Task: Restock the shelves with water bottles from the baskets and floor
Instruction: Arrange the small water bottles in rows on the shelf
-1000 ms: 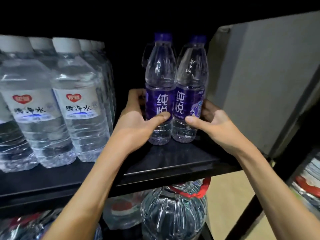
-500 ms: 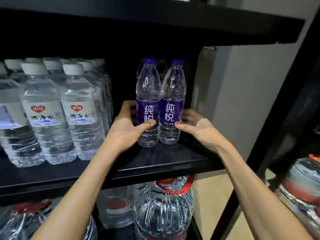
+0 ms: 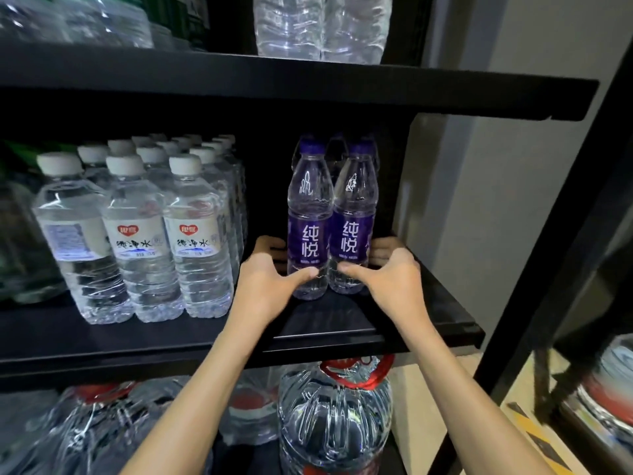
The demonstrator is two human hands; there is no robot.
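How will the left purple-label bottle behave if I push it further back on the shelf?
The left purple-label bottle looks full, so probably heavy for its size. Tall and narrow, it may tip if pushed high; the left hand grips it low. Its clear ribbed wall likely flexes.

Two slender bare forearms (image 3: 191, 389) end in a bare left hand (image 3: 264, 286) and right hand (image 3: 394, 283).

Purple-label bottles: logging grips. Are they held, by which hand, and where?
Left hand grips the left purple bottle, right hand the right purple bottle, both low on the body.
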